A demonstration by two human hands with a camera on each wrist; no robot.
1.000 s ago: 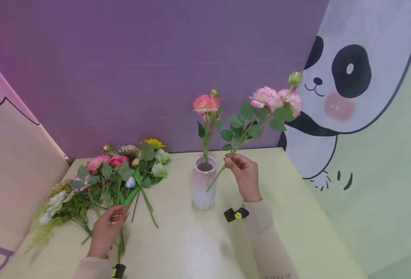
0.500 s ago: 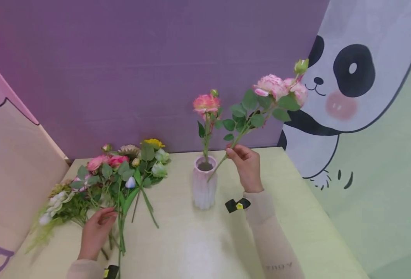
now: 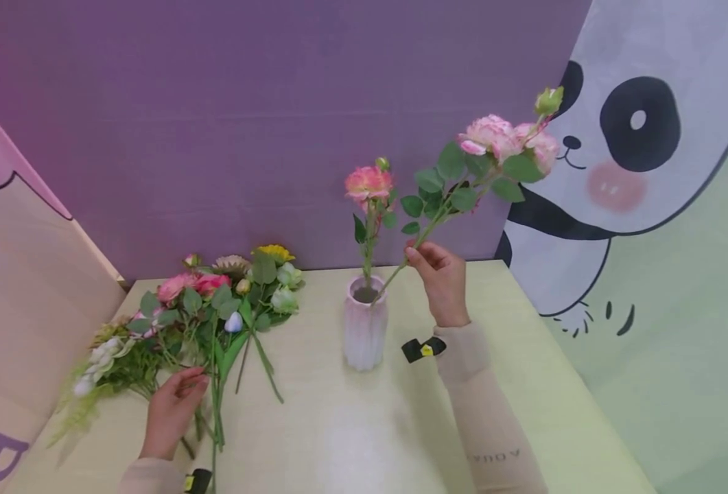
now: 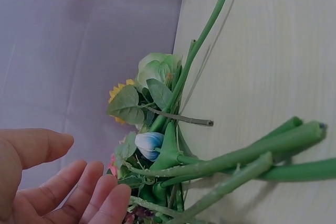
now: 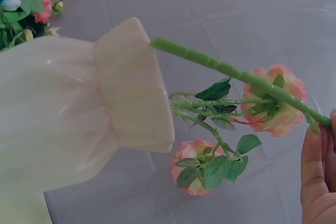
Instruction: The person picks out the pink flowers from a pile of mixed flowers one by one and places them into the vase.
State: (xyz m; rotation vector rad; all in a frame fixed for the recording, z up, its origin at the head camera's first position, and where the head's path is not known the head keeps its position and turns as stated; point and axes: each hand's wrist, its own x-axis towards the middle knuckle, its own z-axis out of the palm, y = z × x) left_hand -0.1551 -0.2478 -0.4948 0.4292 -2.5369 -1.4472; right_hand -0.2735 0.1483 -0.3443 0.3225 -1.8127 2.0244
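My right hand (image 3: 444, 281) pinches the green stem of a pink flower (image 3: 493, 137) with several leaves and a green bud. This flower leans up to the right, its lower stem end (image 5: 163, 43) at the vase's rim; whether they touch I cannot tell. The ribbed pink-and-white vase (image 3: 365, 336) stands upright on the table. In it stands a coral-pink flower (image 3: 368, 184). My left hand (image 3: 173, 415) is beside the stems of the flower pile (image 3: 197, 309). Its fingers are loosely bent and hold nothing in the left wrist view.
The pile at the left of the table (image 3: 314, 439) has pink, white and yellow flowers and a pale blue tulip (image 3: 233, 322). Loose green stems (image 4: 252, 153) jut from it toward the table's front. A purple wall (image 3: 246, 137) rises behind; a panda picture (image 3: 638, 130) is on the right.
My right hand has risen with the pink flower, bringing the stem's lower end from in front of the vase's body up to its rim. My left hand has shifted slightly left.
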